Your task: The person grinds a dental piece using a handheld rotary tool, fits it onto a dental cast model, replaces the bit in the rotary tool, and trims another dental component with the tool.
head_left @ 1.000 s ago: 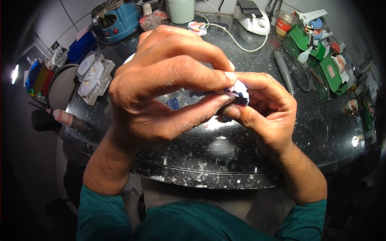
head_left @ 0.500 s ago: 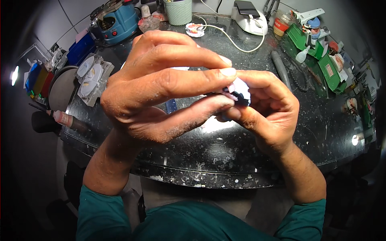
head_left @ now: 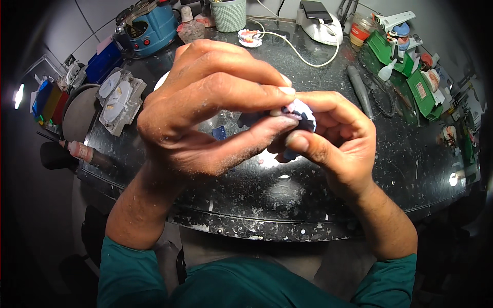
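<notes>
Head view: left hand [head_left: 177,123] is pinching the near edge of a small white-and-dark piece [head_left: 303,111], grip closed at the fingertips; right hand [head_left: 352,146] is holding its other side, grip also closed, thumb below, index above. Piece is sitting between both hands over the tabletop [head_left: 287,205], partly hidden by fingers. Handling well probably means pressing lightly, bracing hands together. Tabletop is showing white specks, scuffs; blue scrap [head_left: 219,133] is peeking through left hand's gap; teeth model [head_left: 250,43] is lying farther back; blue machine [head_left: 155,31] is standing near the tiled wall [head_left: 94,13].
</notes>
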`<state>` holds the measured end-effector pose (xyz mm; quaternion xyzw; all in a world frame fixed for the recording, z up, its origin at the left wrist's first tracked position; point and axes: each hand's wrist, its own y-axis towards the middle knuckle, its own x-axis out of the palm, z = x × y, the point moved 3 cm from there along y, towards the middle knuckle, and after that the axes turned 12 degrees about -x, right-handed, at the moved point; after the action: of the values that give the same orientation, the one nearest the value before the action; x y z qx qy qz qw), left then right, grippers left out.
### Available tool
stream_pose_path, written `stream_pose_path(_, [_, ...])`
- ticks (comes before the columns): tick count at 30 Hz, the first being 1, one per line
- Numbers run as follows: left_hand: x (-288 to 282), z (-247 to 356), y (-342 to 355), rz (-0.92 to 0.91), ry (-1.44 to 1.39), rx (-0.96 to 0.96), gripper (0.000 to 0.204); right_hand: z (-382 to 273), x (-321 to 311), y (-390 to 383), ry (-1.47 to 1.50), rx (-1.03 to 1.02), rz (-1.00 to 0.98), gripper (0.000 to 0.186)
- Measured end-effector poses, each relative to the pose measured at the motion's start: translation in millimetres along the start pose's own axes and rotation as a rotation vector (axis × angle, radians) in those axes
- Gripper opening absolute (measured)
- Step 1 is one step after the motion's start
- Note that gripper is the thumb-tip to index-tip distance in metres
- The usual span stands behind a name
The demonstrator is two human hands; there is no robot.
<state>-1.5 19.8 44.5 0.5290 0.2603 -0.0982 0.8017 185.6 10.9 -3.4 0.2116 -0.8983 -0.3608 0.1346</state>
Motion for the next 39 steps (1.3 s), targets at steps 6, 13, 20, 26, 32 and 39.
stream_pose_path(6, [10,-2,-6,0.060,0.000,-0.131,0.028,2,3,3,0.113,0.247,0.151,0.035])
stream_pose_path(13, [21,0,-8,0.063,0.124,-0.192,0.026,9,-7,3,0.118,0.378,0.157,0.031])
stream_pose_path(20, [25,-2,-10,0.067,0.046,-0.208,0.027,7,-5,3,0.037,0.323,0.212,0.032])
stream_pose_path(26, [28,-7,-17,0.024,-0.371,-0.364,0.023,-1,-3,2,0.077,0.284,0.206,0.032])
stream_pose_path(32, [37,-3,-13,-0.030,-0.788,-0.602,0.034,-2,-1,1,0.033,0.129,0.194,0.032])
stream_pose_path(39, [37,0,-16,-0.081,-0.873,-0.811,0.044,-1,-1,0,0.004,0.008,0.157,0.034])
